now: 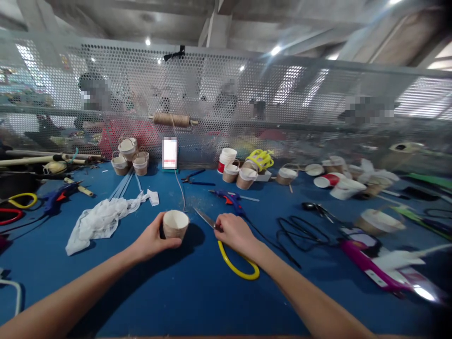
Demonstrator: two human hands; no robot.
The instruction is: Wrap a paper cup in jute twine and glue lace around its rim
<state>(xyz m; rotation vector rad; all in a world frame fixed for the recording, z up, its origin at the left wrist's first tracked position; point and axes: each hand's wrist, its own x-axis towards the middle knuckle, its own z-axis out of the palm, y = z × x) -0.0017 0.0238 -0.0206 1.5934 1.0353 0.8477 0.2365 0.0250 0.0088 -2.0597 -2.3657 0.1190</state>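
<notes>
My left hand (151,240) is wrapped round a small twine-covered paper cup (175,224) that stands upright on the blue table (183,292). A thin twine strand (179,186) runs from the cup up to a twine spool (172,119) on the mesh screen. My right hand (235,231) is closed on yellow-handled scissors (236,266); their blades (205,218) point toward the cup and lie low over the table. A blue glue gun (228,197) lies just beyond my right hand.
White cloth (102,219) lies left of the cup. Several wrapped cups (130,157) and others (240,174) stand along the mesh screen (226,94). Black scissors (318,209), black cable (300,233) and a pink tool (370,263) lie to the right. Another glue gun (58,195) is far left. People work behind the screen.
</notes>
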